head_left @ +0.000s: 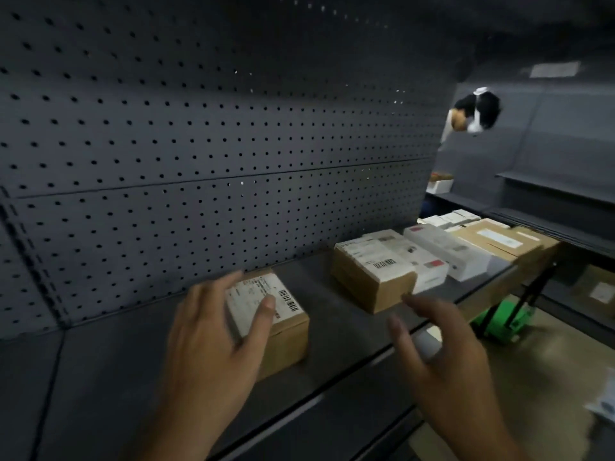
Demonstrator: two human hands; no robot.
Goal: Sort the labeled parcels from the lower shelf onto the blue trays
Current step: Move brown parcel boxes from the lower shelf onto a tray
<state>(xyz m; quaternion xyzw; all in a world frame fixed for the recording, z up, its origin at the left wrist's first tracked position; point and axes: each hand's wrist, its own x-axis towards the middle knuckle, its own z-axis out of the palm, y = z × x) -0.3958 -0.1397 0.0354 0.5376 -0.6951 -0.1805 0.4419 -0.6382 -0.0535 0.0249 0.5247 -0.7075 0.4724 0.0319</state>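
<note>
A small brown parcel (287, 331) with a white barcode label lies on the dark shelf (126, 367). My left hand (213, 337) lies over its left side, thumb on the label and fingers round the far edge. My right hand (436, 347) hovers to the right of it, fingers spread and empty, just in front of a second brown labeled parcel (372, 277). Further right, several white and brown parcels (466, 244) stand in a row. No blue tray is in view.
A grey perforated back panel (199, 144) rises behind the shelf. A green object (499, 321) with black handles stands on the floor at the right. Another person (466, 114) stands beyond the shelf end. A further shelf (559, 191) runs along the far right.
</note>
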